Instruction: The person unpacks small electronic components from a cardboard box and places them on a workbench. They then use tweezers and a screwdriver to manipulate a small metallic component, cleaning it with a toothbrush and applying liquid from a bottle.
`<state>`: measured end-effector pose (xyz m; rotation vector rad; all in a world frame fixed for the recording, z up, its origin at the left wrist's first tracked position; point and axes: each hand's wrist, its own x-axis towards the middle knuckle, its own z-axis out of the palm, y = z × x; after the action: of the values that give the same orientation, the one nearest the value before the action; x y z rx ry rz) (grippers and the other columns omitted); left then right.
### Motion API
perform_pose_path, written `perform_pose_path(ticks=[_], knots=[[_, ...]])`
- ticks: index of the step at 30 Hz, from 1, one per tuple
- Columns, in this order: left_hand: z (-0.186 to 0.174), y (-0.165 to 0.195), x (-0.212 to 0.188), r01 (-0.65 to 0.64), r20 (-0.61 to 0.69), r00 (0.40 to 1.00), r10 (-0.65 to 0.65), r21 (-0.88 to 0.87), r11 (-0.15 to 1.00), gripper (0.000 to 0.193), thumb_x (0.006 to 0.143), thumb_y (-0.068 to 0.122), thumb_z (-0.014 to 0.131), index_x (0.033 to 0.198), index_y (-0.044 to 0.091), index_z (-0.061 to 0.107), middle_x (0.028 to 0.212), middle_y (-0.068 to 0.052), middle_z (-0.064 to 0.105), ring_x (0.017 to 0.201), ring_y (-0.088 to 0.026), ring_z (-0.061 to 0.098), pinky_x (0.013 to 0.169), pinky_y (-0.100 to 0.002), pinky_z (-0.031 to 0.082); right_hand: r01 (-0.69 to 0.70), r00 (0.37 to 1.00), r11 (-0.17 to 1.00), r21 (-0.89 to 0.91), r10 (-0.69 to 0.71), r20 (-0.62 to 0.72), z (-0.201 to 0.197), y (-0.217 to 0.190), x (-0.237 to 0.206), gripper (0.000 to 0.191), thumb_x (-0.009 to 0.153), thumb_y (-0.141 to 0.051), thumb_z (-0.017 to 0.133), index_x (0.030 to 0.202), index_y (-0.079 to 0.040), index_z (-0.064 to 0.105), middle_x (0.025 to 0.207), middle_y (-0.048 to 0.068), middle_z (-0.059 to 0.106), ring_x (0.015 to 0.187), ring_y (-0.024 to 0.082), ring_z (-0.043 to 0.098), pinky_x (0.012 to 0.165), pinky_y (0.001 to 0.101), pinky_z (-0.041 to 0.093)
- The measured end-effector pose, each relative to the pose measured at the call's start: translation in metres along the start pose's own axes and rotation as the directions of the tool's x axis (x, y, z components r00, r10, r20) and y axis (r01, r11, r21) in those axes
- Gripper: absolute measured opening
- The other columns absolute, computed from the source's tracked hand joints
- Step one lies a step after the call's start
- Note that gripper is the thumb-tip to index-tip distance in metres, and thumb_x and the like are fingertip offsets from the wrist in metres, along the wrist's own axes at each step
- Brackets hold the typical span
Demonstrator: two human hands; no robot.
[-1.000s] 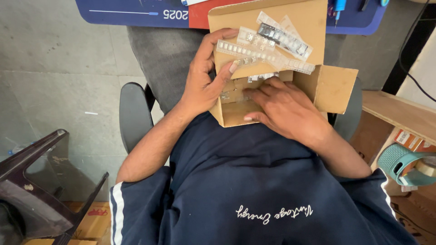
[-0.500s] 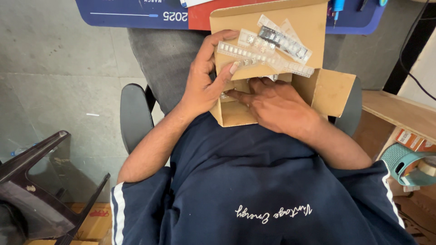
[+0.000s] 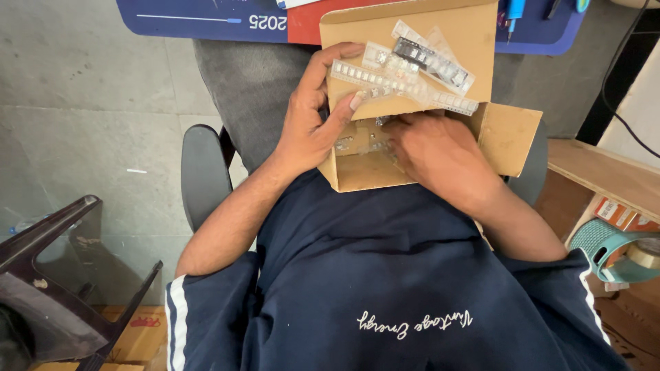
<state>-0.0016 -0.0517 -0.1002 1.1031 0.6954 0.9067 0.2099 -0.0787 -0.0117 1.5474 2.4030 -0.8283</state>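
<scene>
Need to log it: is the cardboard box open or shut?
Open: the cardboard box has its flaps spread, and the right hand reaches inside.

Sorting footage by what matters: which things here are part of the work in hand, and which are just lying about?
In hand:
cardboard box
clear component strips on its flap
left hand gripping the box
right hand reaching inside

Lying about:
tape dispenser
blue mat
chair armrest

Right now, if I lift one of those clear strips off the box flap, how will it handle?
The strips look like thin clear plastic, so probably light and bendy. They lie loosely stacked on the tilted flap, so they may slide. The left hand pins one end with its thumb.
</scene>
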Motion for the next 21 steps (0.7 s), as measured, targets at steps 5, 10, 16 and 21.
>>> perform_pose_path(ticks=[5,10,16,21], knots=[[0.0,-0.003,-0.001,0.001,-0.003,1.0,-0.001,0.01,1.0,0.044,0.114,0.0,0.057,0.153,0.006,0.037,0.142,-0.006,0.058,0.131,-0.01,0.058,0.115,-0.026,0.047,-0.024,1.0,1.0,0.018,0.024,0.008,0.022,0.004,0.011,0.016,0.088,-0.008,0.063,0.101,-0.003,0.072,0.091,0.022,0.07,0.082,0.041,0.069,0.069,0.0498,0.054],[0.0,-0.005,-0.001,-0.013,-0.012,1.0,0.014,0.016,1.0,0.044,0.113,-0.001,0.056,0.152,0.005,0.038,0.144,-0.007,0.055,0.133,-0.01,0.056,0.116,-0.027,0.046,0.019,1.0,0.999,-0.046,-0.019,-0.012,0.045,0.007,0.024,0.014,0.082,-0.008,0.064,0.089,-0.001,0.074,0.086,0.023,0.07,0.082,0.04,0.07,0.068,0.0493,0.055],[0.0,-0.003,0.0,-0.001,-0.008,1.0,0.001,0.003,1.0,0.043,0.114,0.0,0.057,0.152,0.005,0.038,0.142,-0.008,0.057,0.131,-0.01,0.057,0.115,-0.027,0.047,0.104,0.99,0.992,-0.071,-0.11,-0.087,0.058,0.012,0.026,0.017,0.079,-0.004,0.062,0.091,0.002,0.073,0.088,0.023,0.07,0.084,0.04,0.07,0.069,0.0482,0.055],[0.0,0.0,0.001,0.012,-0.009,1.0,-0.012,0.046,0.999,0.046,0.113,0.002,0.058,0.155,0.007,0.038,0.138,-0.008,0.06,0.128,-0.01,0.06,0.111,-0.026,0.05,0.063,0.994,0.996,-0.061,-0.067,-0.082,0.058,0.011,0.026,0.018,0.082,-0.004,0.062,0.096,0.003,0.072,0.088,0.025,0.069,0.082,0.041,0.069,0.069,0.0485,0.055]])
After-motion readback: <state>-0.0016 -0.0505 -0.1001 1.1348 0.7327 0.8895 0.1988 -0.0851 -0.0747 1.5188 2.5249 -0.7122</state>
